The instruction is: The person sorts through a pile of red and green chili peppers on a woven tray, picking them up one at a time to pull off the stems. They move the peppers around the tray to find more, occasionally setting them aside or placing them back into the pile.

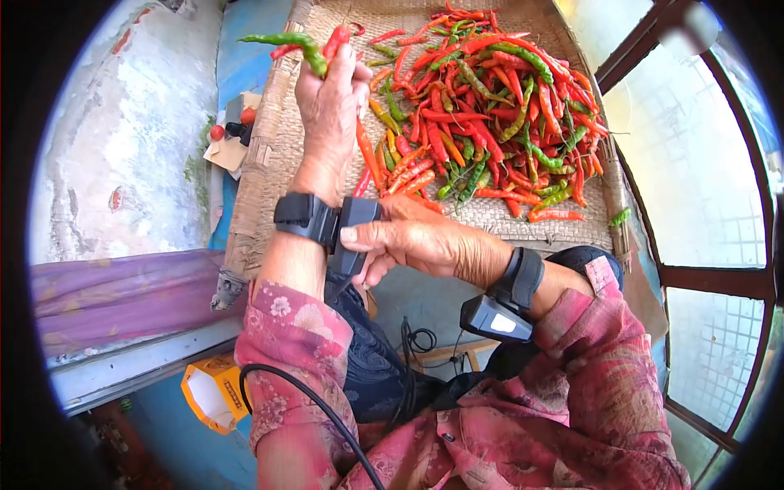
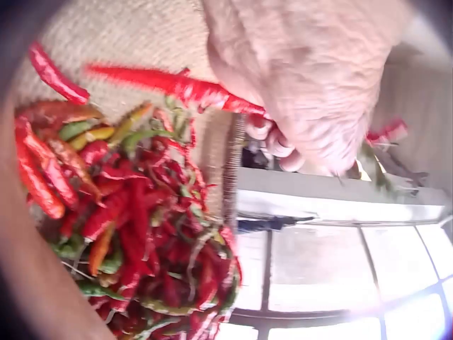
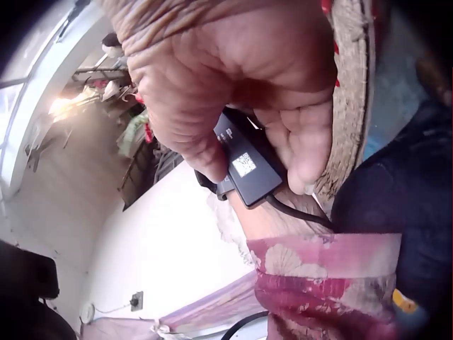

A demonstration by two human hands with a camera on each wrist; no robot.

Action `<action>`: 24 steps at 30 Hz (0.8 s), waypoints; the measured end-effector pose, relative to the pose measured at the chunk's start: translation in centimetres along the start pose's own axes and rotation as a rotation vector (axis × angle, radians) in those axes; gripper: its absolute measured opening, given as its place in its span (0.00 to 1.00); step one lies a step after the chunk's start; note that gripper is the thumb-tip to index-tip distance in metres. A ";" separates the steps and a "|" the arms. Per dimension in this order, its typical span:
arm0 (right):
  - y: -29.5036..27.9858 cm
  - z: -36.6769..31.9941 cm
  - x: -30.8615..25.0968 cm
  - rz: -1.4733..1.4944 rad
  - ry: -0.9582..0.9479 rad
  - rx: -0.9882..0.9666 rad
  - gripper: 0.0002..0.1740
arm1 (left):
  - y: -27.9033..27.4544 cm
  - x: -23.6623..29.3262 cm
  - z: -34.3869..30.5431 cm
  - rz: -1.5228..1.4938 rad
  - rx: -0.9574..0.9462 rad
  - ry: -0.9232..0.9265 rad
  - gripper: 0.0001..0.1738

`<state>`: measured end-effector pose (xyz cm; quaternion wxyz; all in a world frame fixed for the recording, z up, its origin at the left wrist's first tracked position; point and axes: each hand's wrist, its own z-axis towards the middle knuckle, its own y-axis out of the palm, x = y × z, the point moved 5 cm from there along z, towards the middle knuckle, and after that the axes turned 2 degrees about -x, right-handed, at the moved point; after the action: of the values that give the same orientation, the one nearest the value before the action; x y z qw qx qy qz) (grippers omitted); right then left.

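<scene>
My left hand is raised over the left part of a woven tray. Between its thumb and fingers it pinches chili peppers: a curved green one and a red one. Another long red chili reaches out from beside the curled fingers in the left wrist view. My right hand grips the black wrist camera strapped to the left wrist. In the right wrist view, thumb and fingers lie on opposite sides of this camera.
A large heap of red, green and orange chilies covers the tray's right part. Windows stand at the right, a whitewashed wall at the left. A cable runs along the left sleeve. A yellow box sits low at the left.
</scene>
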<state>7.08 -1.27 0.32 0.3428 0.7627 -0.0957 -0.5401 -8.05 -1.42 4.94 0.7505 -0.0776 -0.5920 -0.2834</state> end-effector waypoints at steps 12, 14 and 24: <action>-5.9 -1.9 -8.0 -0.684 -0.277 0.494 0.28 | -0.3 -1.9 -2.6 -0.362 0.040 -0.296 0.11; -7.6 -1.2 -7.8 -0.902 -0.391 0.593 0.25 | 0.1 -2.9 -3.0 -0.365 0.034 -0.326 0.11; -7.2 -1.8 -7.3 -0.980 -0.066 0.366 0.14 | -0.8 -4.6 -3.2 -0.288 0.091 -0.313 0.10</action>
<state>4.13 8.63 1.61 -0.0923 0.7478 0.1688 -0.6354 -6.38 -2.04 -0.50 0.6040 -0.0013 -0.7183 -0.3454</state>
